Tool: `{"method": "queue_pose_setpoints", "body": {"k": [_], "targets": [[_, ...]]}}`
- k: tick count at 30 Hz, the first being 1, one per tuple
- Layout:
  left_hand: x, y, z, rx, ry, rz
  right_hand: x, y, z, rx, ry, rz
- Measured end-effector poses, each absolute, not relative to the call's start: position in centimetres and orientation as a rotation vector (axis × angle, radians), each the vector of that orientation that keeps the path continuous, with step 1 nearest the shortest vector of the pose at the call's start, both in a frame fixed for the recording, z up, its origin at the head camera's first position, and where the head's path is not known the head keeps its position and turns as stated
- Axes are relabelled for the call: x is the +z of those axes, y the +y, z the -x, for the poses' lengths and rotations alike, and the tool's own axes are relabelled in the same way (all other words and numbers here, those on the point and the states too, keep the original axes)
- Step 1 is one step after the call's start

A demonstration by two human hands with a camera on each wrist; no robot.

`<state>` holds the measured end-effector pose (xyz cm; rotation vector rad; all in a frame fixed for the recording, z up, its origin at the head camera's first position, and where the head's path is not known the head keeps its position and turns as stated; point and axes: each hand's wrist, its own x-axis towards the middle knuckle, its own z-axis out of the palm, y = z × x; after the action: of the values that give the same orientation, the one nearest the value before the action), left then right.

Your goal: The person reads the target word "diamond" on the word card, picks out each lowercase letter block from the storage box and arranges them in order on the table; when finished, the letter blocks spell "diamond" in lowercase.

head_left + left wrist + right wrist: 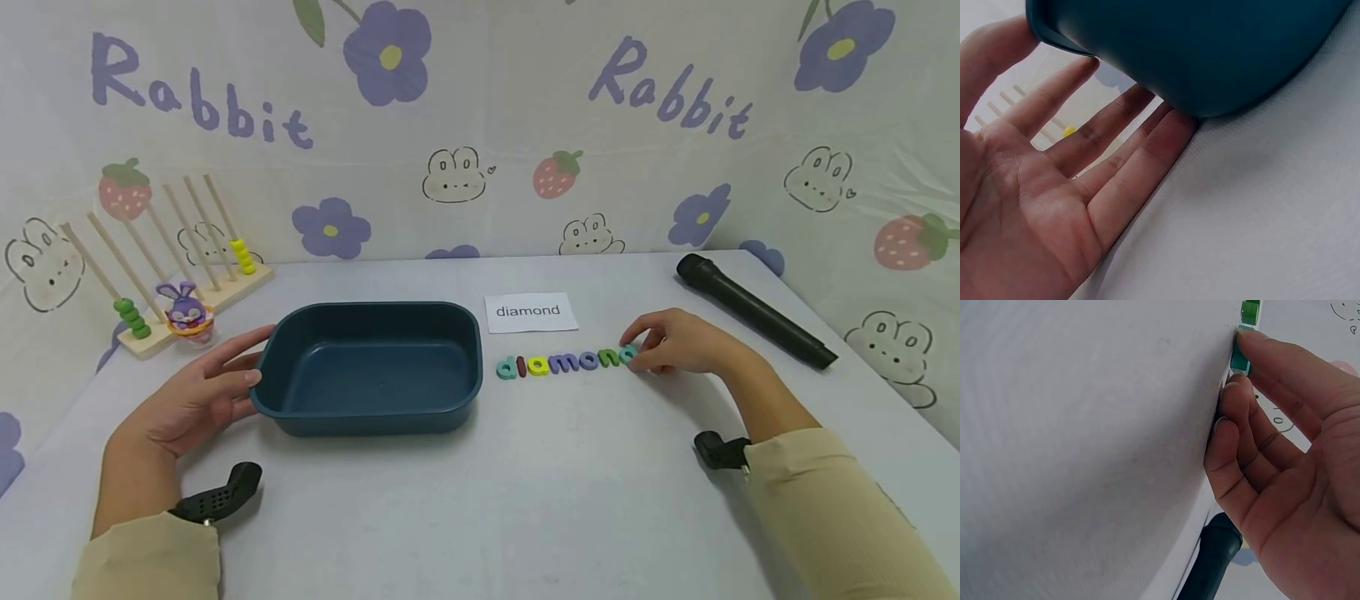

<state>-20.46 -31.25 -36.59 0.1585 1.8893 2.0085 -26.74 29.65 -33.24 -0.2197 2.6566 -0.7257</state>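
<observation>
A dark blue rectangular basin stands on the table left of centre. My left hand touches its left end, with the thumb by the rim and the other fingers stretched against the outer wall. To the basin's right, several coloured letters lie in a row that reads "diamond". At the row's right end, my right hand pinches the teal letter d between thumb and fingertips, low at the table. A white card printed "diamond" lies behind the row.
A wooden peg rack with green and yellow beads stands at the back left, with a purple rabbit figure before it. A black microphone lies at the right. Behind the table hangs a printed cloth.
</observation>
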Motion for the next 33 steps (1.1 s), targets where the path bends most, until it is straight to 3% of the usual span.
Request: {"method": "queue_pose_setpoints", "body": {"k": [33], "targets": [[-36.4, -31.4, 20.2, 2.007, 1.884, -0.130, -33.0, 30.5, 25.4, -0.745, 2.655, 0.275]]}}
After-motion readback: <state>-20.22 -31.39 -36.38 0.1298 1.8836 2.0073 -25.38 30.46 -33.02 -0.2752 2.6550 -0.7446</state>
